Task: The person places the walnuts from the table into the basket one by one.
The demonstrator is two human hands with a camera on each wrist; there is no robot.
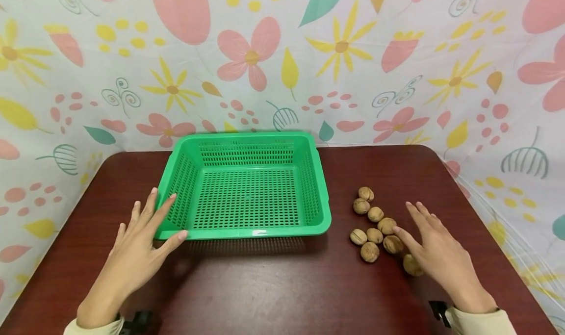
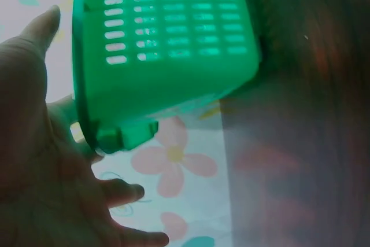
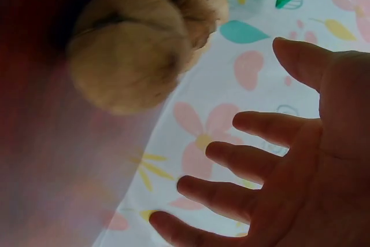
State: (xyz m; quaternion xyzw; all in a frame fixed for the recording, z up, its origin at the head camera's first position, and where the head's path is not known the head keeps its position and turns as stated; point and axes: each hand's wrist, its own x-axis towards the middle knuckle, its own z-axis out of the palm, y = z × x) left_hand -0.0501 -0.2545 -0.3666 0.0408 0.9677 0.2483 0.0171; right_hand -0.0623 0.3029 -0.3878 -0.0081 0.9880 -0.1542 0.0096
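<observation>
A green plastic basket (image 1: 247, 233) with slotted walls and floor stands at the back left of the table, nothing inside it. My left hand (image 1: 139, 249) is at its front left corner, fingers spread and overlapping the rim in the head view. The left wrist view shows the basket's slotted side (image 2: 167, 85) beside the spread fingers. Several walnuts (image 1: 374, 236) lie in a loose cluster to the right of the basket. Over their right edge hovers my right hand (image 1: 441, 256), fingers extended, holding nothing. One walnut (image 3: 130, 50) looms large in the right wrist view, apart from the fingers.
The dark reddish-brown table (image 1: 265, 286) has rounded back corners. A white cloth (image 1: 273, 55) with flowers and leaves hangs behind it and along both sides, close to the basket's back rim.
</observation>
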